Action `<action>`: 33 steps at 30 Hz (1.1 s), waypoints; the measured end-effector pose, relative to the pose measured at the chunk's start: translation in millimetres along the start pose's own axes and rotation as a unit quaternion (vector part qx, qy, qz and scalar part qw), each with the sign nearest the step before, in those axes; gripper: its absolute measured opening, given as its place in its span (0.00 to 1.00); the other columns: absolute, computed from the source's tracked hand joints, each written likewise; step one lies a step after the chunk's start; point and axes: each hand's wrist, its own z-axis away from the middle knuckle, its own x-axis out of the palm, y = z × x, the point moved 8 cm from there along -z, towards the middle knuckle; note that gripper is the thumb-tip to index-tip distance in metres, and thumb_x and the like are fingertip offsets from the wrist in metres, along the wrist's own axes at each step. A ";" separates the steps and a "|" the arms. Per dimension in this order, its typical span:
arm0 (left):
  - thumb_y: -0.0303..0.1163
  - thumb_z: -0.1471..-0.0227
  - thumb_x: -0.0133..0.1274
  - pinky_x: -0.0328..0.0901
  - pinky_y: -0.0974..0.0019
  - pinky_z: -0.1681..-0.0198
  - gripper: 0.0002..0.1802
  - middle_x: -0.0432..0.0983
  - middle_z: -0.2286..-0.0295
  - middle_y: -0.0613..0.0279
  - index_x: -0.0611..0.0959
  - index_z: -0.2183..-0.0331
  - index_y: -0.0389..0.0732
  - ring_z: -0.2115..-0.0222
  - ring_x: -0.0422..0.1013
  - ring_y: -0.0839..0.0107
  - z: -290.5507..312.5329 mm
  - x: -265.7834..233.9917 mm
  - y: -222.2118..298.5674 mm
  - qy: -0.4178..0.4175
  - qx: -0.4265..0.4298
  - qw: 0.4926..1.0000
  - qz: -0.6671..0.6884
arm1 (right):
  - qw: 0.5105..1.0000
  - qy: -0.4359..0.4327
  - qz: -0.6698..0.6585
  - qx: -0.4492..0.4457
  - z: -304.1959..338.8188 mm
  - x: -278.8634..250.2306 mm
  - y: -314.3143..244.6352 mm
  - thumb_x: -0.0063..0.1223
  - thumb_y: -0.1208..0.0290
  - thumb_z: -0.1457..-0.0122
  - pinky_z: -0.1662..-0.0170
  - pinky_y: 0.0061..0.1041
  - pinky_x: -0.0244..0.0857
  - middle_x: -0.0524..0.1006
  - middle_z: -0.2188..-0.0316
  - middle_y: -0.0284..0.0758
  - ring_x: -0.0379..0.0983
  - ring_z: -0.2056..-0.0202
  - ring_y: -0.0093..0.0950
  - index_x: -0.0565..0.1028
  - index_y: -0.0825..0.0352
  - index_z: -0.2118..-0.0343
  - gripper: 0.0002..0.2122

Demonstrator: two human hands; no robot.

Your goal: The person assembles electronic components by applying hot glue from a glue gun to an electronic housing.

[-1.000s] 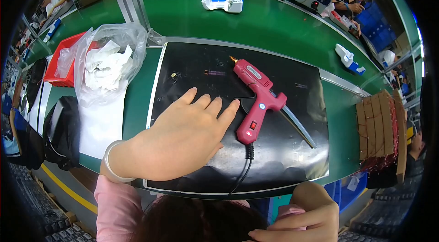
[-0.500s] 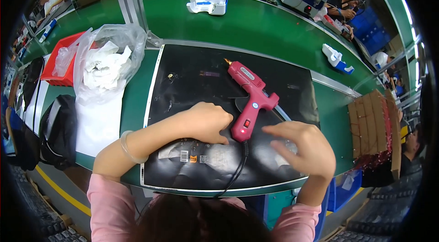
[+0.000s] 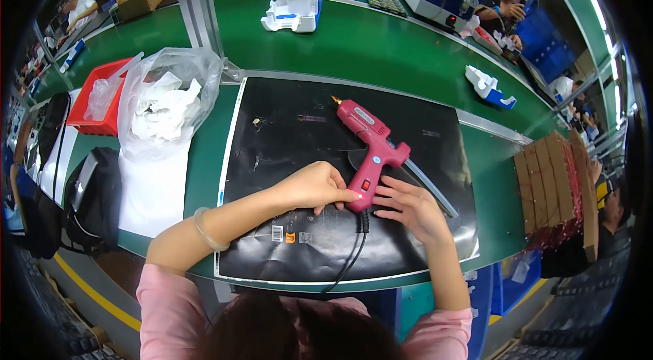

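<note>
Lying between curled left fingers (image 3: 342, 195), hold unclear, and spread, empty right fingers (image 3: 403, 187): pink glue gun (image 3: 381, 148).

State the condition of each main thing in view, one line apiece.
Glue gun: lying on its side
Glue stick: protruding from the gun's rear
Cord: attached, curving
Left hand: fingers curled, thumb at the handle
Right hand: open, fingers spread
Clear bag: open, holding crumpled white sheets
Red bin: open, holding clear plastic
Cardboard box: flaps open

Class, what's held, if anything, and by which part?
The left grip touches the glue gun at its handle's lower end; holding cannot be told. The right grip is open beside it.
</note>
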 end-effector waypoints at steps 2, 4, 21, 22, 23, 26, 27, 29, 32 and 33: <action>0.39 0.60 0.53 0.52 0.79 0.91 0.20 0.73 0.82 0.56 0.75 0.75 0.28 0.94 0.57 0.82 -1.1 3.3 0.6 -0.018 -0.004 1.000 0.019 | 1.000 -0.007 -0.012 0.004 -1.3 0.5 2.3 0.39 0.76 0.49 0.56 0.32 0.61 0.65 0.57 0.48 0.64 0.56 0.37 0.55 0.78 0.52 0.21; 0.41 0.59 0.53 0.51 0.80 0.91 0.21 0.73 0.82 0.56 0.75 0.74 0.28 0.95 0.56 0.83 -5.3 11.6 -4.9 -0.051 -0.009 0.997 0.053 | 0.998 -0.045 -0.030 0.010 -3.1 7.9 4.9 0.39 0.75 0.49 0.56 0.32 0.60 0.65 0.56 0.47 0.63 0.56 0.36 0.56 0.77 0.52 0.21; 0.42 0.58 0.52 0.60 0.75 0.82 0.18 0.73 0.78 0.62 0.73 0.71 0.36 0.79 0.69 0.76 12.9 52.3 38.1 -0.009 0.206 0.974 0.097 | 0.969 -0.024 -0.216 -0.122 -33.2 24.7 -12.2 0.39 0.65 0.53 0.52 0.31 0.55 0.66 0.57 0.39 0.61 0.54 0.32 0.61 0.69 0.54 0.22; 0.49 0.59 0.51 0.62 0.69 0.81 0.23 0.72 0.83 0.58 0.73 0.74 0.36 0.83 0.70 0.68 21.7 48.6 47.4 0.046 0.260 0.960 -0.097 | 0.962 -0.038 -0.241 -0.126 -31.4 25.8 -9.3 0.39 0.66 0.55 0.51 0.31 0.54 0.65 0.56 0.40 0.60 0.53 0.33 0.62 0.69 0.54 0.22; 0.53 0.60 0.49 0.62 0.68 0.81 0.25 0.71 0.85 0.57 0.72 0.76 0.37 0.84 0.69 0.65 21.1 52.3 48.1 0.029 0.248 0.958 -0.143 | 0.959 -0.048 -0.247 -0.130 -30.2 22.1 -7.8 0.40 0.67 0.57 0.51 0.31 0.53 0.65 0.57 0.42 0.59 0.52 0.35 0.64 0.70 0.57 0.22; 0.60 0.63 0.45 0.62 0.60 0.81 0.32 0.68 0.90 0.53 0.71 0.80 0.35 0.86 0.68 0.57 21.8 63.3 48.3 0.006 0.278 0.911 -0.305 | 0.955 -0.079 -0.259 -0.124 -19.9 23.0 -9.7 0.42 0.69 0.59 0.51 0.32 0.54 0.67 0.60 0.45 0.61 0.54 0.39 0.67 0.69 0.66 0.15; 0.61 0.64 0.45 0.62 0.61 0.82 0.33 0.67 0.90 0.53 0.71 0.80 0.34 0.87 0.67 0.58 22.7 68.4 44.8 0.006 0.300 0.874 -0.381 | 0.954 -0.074 -0.268 -0.110 -19.2 23.1 -7.9 0.43 0.69 0.60 0.51 0.33 0.55 0.68 0.62 0.45 0.62 0.56 0.40 0.67 0.69 0.68 0.14; 0.58 0.63 0.47 0.61 0.66 0.84 0.30 0.67 0.90 0.58 0.70 0.81 0.36 0.87 0.67 0.63 21.1 78.7 30.8 0.008 0.329 0.829 -0.453 | 0.953 -0.065 -0.279 -0.098 -19.0 27.4 -7.2 0.44 0.69 0.60 0.51 0.34 0.56 0.69 0.63 0.43 0.63 0.56 0.39 0.66 0.68 0.67 0.15; 0.54 0.62 0.48 0.60 0.67 0.84 0.26 0.67 0.88 0.59 0.70 0.81 0.37 0.86 0.67 0.65 30.0 88.0 29.8 0.031 0.423 0.778 -0.463 | 0.953 -0.058 -0.282 -0.093 -20.5 31.8 -7.2 0.46 0.67 0.60 0.53 0.37 0.57 0.69 0.64 0.41 0.64 0.57 0.37 0.66 0.66 0.67 0.15; 0.52 0.62 0.48 0.60 0.67 0.84 0.25 0.67 0.88 0.60 0.70 0.81 0.37 0.86 0.67 0.65 28.3 89.1 27.4 0.022 0.409 0.783 -0.468 | 0.953 -0.050 -0.286 -0.089 -20.5 30.2 -6.9 0.46 0.66 0.60 0.53 0.37 0.57 0.70 0.64 0.41 0.64 0.57 0.37 0.66 0.66 0.68 0.15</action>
